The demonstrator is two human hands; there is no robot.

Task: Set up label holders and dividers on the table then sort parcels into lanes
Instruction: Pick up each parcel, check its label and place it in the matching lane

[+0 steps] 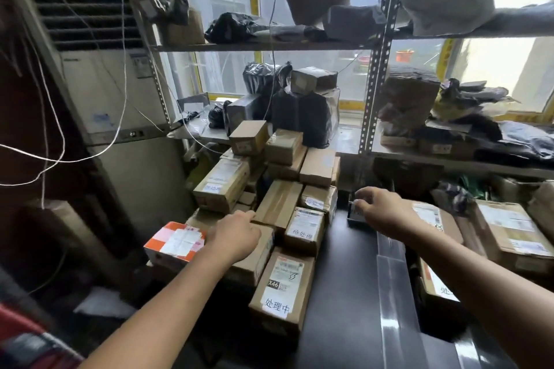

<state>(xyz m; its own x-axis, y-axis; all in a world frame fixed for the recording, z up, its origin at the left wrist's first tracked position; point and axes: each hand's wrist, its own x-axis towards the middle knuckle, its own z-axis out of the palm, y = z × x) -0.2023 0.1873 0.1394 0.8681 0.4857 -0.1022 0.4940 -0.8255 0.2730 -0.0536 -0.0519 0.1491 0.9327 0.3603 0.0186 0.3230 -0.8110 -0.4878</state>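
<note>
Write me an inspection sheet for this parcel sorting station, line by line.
Surface: black table, with parcels stacked along both sides.
Job's things: small black label holder at the table's far end; clear plastic divider strip lying along the table; brown cardboard parcels piled on the left, more on the right.
Clutter: orange-and-white box at the left pile's edge.
Hands: left hand rests on a cardboard parcel, grip unclear; right hand pinches the label holder.
Cables: white cords hang in front of a white floor-standing air conditioner.
Surroundings: grey metal shelving holding black bagged parcels; windows behind.
</note>
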